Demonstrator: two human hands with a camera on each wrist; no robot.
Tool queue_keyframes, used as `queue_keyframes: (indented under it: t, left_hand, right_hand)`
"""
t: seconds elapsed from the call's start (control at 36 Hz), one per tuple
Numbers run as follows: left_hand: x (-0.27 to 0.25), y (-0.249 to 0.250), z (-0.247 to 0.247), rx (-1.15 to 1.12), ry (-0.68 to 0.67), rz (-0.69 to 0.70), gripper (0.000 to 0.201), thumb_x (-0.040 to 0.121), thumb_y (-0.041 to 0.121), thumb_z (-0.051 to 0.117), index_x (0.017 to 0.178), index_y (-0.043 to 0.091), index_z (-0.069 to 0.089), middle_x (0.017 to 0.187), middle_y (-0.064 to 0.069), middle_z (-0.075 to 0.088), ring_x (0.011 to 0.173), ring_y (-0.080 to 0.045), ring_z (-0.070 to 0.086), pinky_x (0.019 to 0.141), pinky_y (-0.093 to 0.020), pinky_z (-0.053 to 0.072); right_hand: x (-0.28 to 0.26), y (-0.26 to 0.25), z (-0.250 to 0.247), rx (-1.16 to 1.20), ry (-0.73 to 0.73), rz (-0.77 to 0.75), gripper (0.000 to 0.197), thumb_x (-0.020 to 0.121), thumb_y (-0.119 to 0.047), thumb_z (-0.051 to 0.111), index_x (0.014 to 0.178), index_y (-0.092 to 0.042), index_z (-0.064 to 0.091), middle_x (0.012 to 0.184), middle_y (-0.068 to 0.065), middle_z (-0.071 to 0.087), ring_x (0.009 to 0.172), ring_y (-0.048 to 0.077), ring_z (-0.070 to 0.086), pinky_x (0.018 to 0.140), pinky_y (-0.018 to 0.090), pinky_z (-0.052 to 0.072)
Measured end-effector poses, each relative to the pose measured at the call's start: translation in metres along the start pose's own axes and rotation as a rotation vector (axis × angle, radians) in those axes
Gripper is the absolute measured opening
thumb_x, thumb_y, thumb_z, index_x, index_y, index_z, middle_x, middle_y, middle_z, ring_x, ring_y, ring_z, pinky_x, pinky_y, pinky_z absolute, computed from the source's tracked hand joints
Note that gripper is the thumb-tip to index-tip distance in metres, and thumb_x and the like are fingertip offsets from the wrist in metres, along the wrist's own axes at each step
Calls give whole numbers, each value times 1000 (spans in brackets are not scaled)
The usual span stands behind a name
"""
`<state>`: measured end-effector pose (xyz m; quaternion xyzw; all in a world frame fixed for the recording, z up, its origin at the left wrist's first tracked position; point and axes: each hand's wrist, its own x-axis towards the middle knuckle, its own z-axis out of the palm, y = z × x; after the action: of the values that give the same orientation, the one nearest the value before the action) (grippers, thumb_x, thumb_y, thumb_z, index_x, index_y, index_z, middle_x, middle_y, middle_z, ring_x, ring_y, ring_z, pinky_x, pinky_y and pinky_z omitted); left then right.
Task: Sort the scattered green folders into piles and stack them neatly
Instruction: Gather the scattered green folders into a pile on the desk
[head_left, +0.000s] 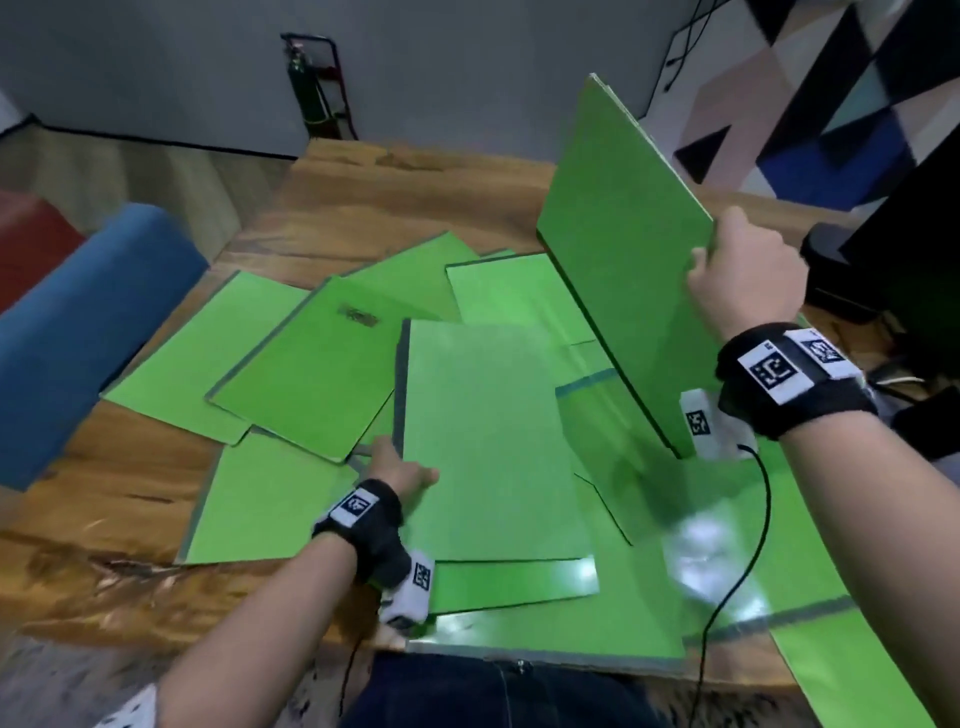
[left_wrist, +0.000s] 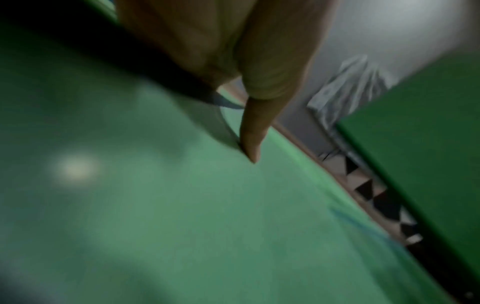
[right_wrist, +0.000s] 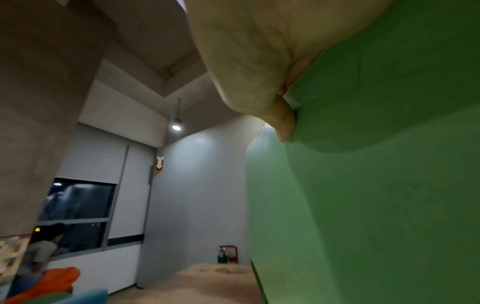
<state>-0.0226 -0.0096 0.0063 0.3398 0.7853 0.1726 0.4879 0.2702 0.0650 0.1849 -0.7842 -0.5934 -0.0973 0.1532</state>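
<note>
Several green folders (head_left: 291, 358) lie scattered and overlapping on the wooden table (head_left: 363, 208). My left hand (head_left: 402, 470) pinches the left edge of a large flat folder (head_left: 493, 441) in the middle, thumb on top; the left wrist view shows that thumb (left_wrist: 250, 142) pressed on the folder's green face (left_wrist: 182, 205). My right hand (head_left: 740, 278) grips the near top edge of a thin stack of folders (head_left: 623, 249) held upright on its edge at the right. In the right wrist view the palm and thumb (right_wrist: 283, 123) clamp this upright stack (right_wrist: 363, 195).
A blue cushion (head_left: 88, 332) borders the table's left side. A black monitor and its base (head_left: 893, 249) stand at the right. A black cable (head_left: 748, 545) hangs from my right wrist over the near folders. A fire extinguisher (head_left: 306, 88) stands by the far wall.
</note>
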Motion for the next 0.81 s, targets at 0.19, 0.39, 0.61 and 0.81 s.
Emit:
queue_keyframes:
  t: [0.19, 0.39, 0.61, 0.81]
  left_hand:
    - [-6, -17, 12, 19, -28, -19, 109, 66, -8, 78, 148, 12, 10, 147, -17, 33, 132, -33, 38, 108, -44, 33]
    - [-1, -4, -1, -8, -87, -130, 94, 73, 69, 58, 139, 5, 40, 144, -14, 40, 123, -32, 48, 99, -31, 40]
    - [2, 3, 2, 29, -72, -164, 114, 64, 78, 58, 144, 2, 31, 145, -17, 40, 126, -31, 45, 96, -36, 39]
    - [5, 18, 27, -96, -74, -179, 73, 90, 45, 55, 140, -3, 35, 146, -19, 37, 132, -31, 38, 101, -33, 34]
  right_hand:
    - [-21, 8, 19, 359, -91, 154, 35, 93, -19, 55, 123, -3, 49, 114, 27, 60, 107, 41, 56, 89, 45, 44]
    - [-92, 20, 120, 668, -468, 415, 49, 91, -11, 57, 138, -10, 42, 143, 15, 44, 84, 16, 57, 83, 29, 44]
    - [-129, 33, 165, 360, -870, 457, 56, 94, -26, 56, 141, -2, 36, 143, 17, 45, 128, 34, 46, 104, 43, 39]
    - [-133, 18, 169, 282, -1000, 373, 57, 94, -27, 56, 138, 4, 35, 137, 18, 49, 124, 31, 51, 94, 34, 44]
